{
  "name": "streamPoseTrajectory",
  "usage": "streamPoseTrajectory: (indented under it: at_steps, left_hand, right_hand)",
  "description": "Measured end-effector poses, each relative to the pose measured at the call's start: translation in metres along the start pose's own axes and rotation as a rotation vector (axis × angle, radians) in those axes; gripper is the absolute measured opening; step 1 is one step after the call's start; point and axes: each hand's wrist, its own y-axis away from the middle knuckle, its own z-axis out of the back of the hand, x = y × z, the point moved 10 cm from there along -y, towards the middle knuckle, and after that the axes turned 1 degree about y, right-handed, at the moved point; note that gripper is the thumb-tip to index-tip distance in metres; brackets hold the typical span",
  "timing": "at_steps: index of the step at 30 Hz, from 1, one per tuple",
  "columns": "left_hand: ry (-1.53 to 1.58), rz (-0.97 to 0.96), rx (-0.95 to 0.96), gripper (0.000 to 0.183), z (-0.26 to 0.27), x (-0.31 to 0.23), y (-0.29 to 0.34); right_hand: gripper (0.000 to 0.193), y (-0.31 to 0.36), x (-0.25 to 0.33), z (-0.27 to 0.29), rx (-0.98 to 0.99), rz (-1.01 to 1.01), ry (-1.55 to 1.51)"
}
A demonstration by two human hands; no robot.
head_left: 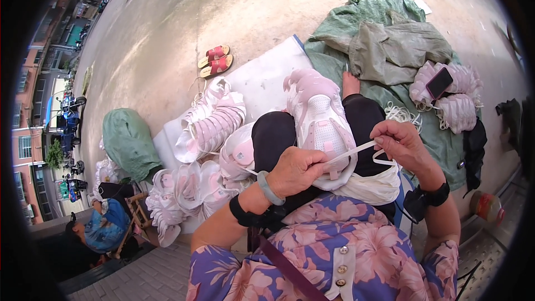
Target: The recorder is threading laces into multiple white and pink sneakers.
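Observation:
A stack of white and pink shoe uppers [320,112] lies between my black-clad knees, the nearest one facing up with its pink tab toward me. My left hand [295,171] is closed at the near end of the stack, pinching a flat white shoelace [356,150]. To the right, my right hand [402,142] holds the same lace between thumb and fingertips, and the stretch between both hands is taut. A loop of it hangs below my right fingers. On my lap beneath sits a bundle of white laces [372,187].
Left of my knees, more shoe uppers [212,125] are stacked on a white sheet [266,72], near a green sack [127,138]. Red sandals [216,62] lie beyond. On the right, a phone [439,82] rests on further uppers over a green tarp [440,156]. Another person [106,226] sits at the lower left.

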Motion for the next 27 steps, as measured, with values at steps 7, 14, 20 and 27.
streamPoseTrajectory:
  at_steps: [7,14,20,27]
  left_hand:
    - [-0.322,-0.256,-0.222,0.008,0.01,-0.03,-0.011]
    - [-0.544,-0.33,-0.388,0.013,0.013,-0.038,-0.019]
    - [-0.655,-0.431,-0.463,0.016,0.023,-0.039,-0.022]
    - [-0.381,-0.076,-0.52,0.017,0.045,0.013,-0.03]
  right_hand:
    - [0.022,-0.01,0.052,-0.038,-0.089,0.688,0.607]
    - [0.02,-0.039,0.033,-0.054,0.167,0.323,0.194]
    - [0.011,-0.049,0.015,-0.052,0.196,0.373,0.351]
    - [0.01,-0.063,0.005,-0.035,-0.048,0.32,0.384]
